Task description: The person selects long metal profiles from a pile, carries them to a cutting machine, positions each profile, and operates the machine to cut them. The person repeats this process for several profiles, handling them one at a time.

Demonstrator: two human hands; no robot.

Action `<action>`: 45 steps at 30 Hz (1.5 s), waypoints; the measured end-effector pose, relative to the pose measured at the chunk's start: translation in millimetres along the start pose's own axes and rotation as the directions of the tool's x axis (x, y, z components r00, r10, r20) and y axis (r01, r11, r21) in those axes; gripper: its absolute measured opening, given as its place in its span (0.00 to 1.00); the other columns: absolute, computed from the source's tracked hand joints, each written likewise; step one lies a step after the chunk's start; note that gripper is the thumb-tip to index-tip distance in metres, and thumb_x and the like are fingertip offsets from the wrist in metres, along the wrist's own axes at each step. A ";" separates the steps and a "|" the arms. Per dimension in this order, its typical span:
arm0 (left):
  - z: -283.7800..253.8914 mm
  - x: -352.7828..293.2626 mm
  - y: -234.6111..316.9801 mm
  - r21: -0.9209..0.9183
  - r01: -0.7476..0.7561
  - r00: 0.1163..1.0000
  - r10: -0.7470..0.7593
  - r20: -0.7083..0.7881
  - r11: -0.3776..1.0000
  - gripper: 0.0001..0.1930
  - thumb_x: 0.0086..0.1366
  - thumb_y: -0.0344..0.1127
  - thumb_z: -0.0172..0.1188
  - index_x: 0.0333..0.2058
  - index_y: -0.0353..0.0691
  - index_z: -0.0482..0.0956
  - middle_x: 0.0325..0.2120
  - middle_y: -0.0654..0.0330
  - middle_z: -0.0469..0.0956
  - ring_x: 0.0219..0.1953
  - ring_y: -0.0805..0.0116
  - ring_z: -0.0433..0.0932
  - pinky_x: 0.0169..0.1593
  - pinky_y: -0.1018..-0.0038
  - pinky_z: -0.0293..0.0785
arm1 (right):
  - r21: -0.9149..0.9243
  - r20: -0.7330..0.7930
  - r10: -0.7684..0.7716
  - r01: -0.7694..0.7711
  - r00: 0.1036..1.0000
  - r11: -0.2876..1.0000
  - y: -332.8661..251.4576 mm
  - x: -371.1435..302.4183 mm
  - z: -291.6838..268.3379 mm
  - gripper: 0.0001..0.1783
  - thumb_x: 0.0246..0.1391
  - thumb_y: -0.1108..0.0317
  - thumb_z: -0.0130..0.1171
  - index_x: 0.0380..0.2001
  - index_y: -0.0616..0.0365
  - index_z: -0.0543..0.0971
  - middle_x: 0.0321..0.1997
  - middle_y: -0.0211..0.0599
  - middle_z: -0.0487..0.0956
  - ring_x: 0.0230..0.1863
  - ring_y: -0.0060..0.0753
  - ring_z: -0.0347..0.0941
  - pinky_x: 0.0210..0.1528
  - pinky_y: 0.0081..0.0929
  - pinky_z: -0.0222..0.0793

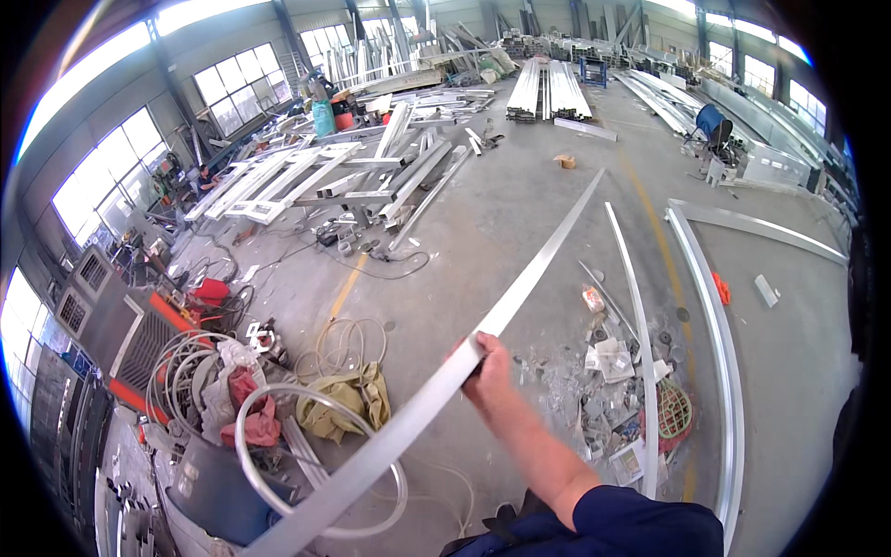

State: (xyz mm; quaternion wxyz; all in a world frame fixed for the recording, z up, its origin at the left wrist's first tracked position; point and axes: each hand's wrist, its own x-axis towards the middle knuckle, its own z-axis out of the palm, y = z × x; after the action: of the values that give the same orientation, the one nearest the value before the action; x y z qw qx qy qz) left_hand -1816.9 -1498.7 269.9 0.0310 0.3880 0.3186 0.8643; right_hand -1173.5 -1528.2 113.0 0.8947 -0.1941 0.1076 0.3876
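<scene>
A long silver square metal tube [534, 276] crosses the view slantwise, from the lower left edge up to the right of the middle. My right hand [487, 367] is closed around it near its middle, the arm reaching in from the lower right in a dark blue sleeve. The tube is off the floor at my hand; its near end runs out of the picture. My left hand does not show. Below the tube's near part are a pale hose loop [243, 436] and an olive cloth bag [357, 404].
On the right lie a narrow metal strip [639, 325], a scrap heap [594, 408] with a round mesh basket [676, 413], and a long metal frame [713, 357]. An orange and grey machine [139, 348] and a blue bin [218, 492] stand left. White frames [278, 181] are stacked beyond.
</scene>
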 end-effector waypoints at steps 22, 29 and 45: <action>954.0 -670.6 -61.1 -0.706 0.526 0.610 0.369 0.702 0.475 0.37 0.60 0.57 0.61 0.52 0.31 0.57 0.29 0.52 0.74 0.29 0.60 0.77 0.40 0.54 0.75 | -0.423 0.691 0.542 -0.341 0.478 0.840 -367.8 615.9 51.1 0.43 0.52 0.45 0.59 0.63 0.60 0.60 0.65 0.55 0.65 0.65 0.57 0.62 0.57 0.56 0.65; 1148.3 -631.5 -162.6 -0.822 0.565 0.794 0.221 0.566 0.077 0.47 0.55 0.56 0.65 0.61 0.27 0.54 0.28 0.63 0.62 0.26 0.73 0.62 0.35 0.75 0.61 | 0.282 0.203 -0.209 0.147 0.957 0.948 -515.0 986.1 107.9 0.35 0.55 0.38 0.53 0.47 0.62 0.73 0.41 0.41 0.79 0.44 0.46 0.75 0.50 0.48 0.71; 1562.7 -828.6 -325.9 -0.618 0.677 0.687 -0.039 0.726 0.400 0.42 0.60 0.56 0.60 0.59 0.27 0.57 0.29 0.62 0.62 0.27 0.72 0.62 0.35 0.76 0.62 | 0.248 -0.032 -0.481 0.473 0.876 0.845 -676.2 1415.0 207.4 0.25 0.52 0.42 0.52 0.18 0.52 0.76 0.15 0.38 0.74 0.17 0.41 0.71 0.21 0.35 0.66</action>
State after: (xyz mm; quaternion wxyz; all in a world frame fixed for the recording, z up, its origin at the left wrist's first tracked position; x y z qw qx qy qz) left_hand -223.5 -665.9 318.1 0.5191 0.4880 -0.1031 0.6941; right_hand 289.6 -938.8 -6.9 0.9815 -0.0953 0.0896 0.1397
